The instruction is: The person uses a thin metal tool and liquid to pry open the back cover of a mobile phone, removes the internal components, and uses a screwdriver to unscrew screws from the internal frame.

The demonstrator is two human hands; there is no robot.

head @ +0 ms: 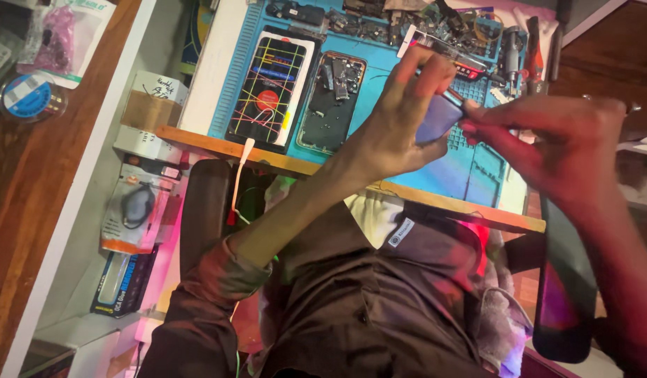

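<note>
Nearest the camera is the person's dark brown shirt, with a small white label sewn near the collar. At the lower right a dark, glossy phone-shaped slab stands on end beside the right forearm.

On the white shelf at the left lie several packages. A flat black box with a pale window is lowest. Above it is a clear blister pack with an orange card that holds a dark round item. Higher up is a brown cardboard box with a white top bearing handwriting. On the wooden surface at far left sit a round tin with a blue and white label and a clear bag holding something pink.

Above the wooden edge of the bench, the left hand and the right hand meet over a blue work mat. Between them is a small bluish-grey rectangular part. The left hand's fingers curl over its top and left side, pinching it against the thumb. The right hand's thumb and forefinger are pressed together on its right edge.

Farther off on the mat lie a phone with a lit screen of coloured lines and a red disc, then an opened phone body showing its inner parts. Beyond them, small trays of loose components line the mat's far edge.
</note>
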